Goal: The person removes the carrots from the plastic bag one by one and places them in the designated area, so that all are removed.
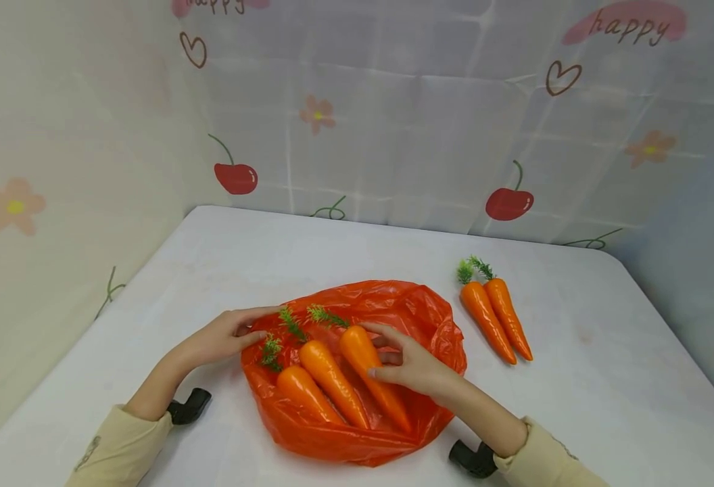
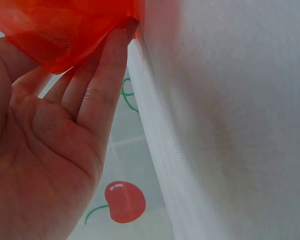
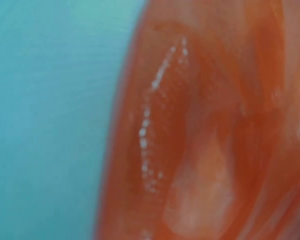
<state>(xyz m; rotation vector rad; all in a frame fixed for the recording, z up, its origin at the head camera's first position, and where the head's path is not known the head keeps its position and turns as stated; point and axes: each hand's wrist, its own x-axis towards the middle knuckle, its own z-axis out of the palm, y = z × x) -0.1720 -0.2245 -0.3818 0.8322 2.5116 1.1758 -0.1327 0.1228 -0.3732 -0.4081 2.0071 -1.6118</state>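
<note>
A red plastic bag (image 1: 393,297) lies spread on the table with three orange toy carrots on it. My left hand (image 1: 226,336) holds the bag's left edge; in the left wrist view the red film (image 2: 65,35) passes between the thumb and the fingers. My right hand (image 1: 414,362) reaches over the bag and grips the rightmost carrot (image 1: 363,355), thumb on one side and fingers on the other. Left of it lie the middle carrot (image 1: 326,372) and the leftmost carrot (image 1: 305,392), green tops toward my left hand. Blurred red film (image 3: 190,125) fills much of the right wrist view.
Two more carrots (image 1: 487,321) lie side by side on the white table (image 1: 576,379), to the right of the bag. Behind the table hangs a curtain (image 1: 393,135) printed with cherries and flowers. Black wrist pieces (image 1: 189,406) sit below both hands.
</note>
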